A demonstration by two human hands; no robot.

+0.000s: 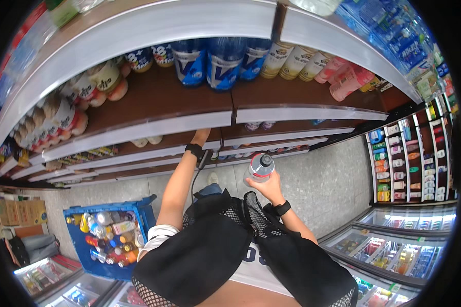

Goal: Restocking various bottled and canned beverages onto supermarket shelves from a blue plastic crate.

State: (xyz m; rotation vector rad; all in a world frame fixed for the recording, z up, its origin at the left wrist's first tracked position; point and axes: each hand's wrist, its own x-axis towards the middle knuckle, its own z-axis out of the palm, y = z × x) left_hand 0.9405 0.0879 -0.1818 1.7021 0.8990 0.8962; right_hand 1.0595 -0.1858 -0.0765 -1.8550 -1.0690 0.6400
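Observation:
My right hand (pixel 267 187) grips a clear plastic bottle (pixel 258 169) around its side. The bottle has a dark cap and a red band, and it stands out in front of my body above the floor. My left hand (pixel 202 135) reaches into a lower level of the shelving, under a white-edged shelf board (pixel 173 126). Its fingers are hidden by that board, so what they touch cannot be seen. Above it, blue-labelled bottles (pixel 225 67) stand on a brown shelf (pixel 153 98).
Shrink-wrapped drink packs (pixel 55 122) and white-gold cans (pixel 297 61) share that shelf. A blue crate (pixel 77 245) of mixed bottles sits on the grey floor (pixel 326 180), left of me. Glass-topped coolers (pixel 392 253) stand behind to the right; cardboard boxes (pixel 19 211) are far left.

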